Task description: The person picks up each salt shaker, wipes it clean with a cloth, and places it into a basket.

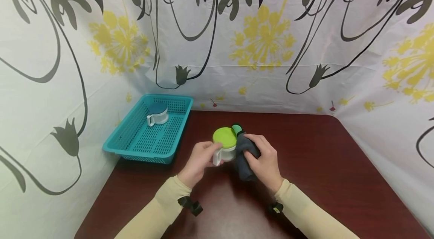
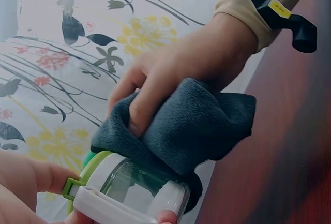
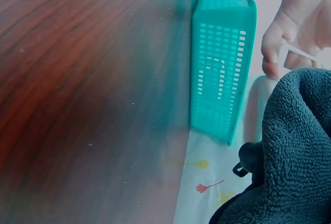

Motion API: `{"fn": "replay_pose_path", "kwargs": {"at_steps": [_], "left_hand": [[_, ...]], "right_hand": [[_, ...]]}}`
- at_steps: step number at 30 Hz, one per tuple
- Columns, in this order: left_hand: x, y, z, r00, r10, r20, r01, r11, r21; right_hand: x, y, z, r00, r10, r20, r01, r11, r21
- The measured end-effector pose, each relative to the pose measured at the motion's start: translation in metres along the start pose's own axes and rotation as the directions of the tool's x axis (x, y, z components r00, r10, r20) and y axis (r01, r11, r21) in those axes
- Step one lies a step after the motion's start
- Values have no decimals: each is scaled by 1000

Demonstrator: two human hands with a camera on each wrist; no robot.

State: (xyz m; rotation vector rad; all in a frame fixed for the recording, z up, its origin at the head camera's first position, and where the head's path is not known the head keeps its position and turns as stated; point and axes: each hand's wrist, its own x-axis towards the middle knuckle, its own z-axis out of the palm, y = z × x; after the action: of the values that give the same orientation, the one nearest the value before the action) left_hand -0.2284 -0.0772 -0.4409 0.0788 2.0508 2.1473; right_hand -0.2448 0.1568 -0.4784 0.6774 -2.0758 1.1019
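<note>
In the head view, a clear jar (image 1: 228,154) with a lime green lid (image 1: 224,137) and white handle is held above the table. My left hand (image 1: 200,159) grips it by the handle (image 1: 217,157), thumb near the lid's edge. My right hand (image 1: 263,156) holds a dark blue-grey cloth (image 1: 245,160) against the jar's right side. A small green piece with black edging (image 1: 236,129) shows at the cloth's top; the rest of it is hidden. In the left wrist view, the bunched cloth (image 2: 191,125) wraps over the jar's clear wall (image 2: 145,182).
A turquoise basket (image 1: 145,156) stands at the table's left back. Inside it is a similar jar (image 1: 162,117) with a blue lid (image 1: 158,108) and white handle. The dark red table (image 1: 322,167) meets a flower-patterned curtain (image 1: 210,54) behind and at the sides.
</note>
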Motion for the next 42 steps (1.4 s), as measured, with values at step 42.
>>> {"fn": "replay_pose_path", "kwargs": {"at_steps": [42], "left_hand": [[-10,-1,7,1000,28,-14,-29,999,-30]], "right_hand": [[-9,10,-5,931,317,180,-330,942,52]]}}
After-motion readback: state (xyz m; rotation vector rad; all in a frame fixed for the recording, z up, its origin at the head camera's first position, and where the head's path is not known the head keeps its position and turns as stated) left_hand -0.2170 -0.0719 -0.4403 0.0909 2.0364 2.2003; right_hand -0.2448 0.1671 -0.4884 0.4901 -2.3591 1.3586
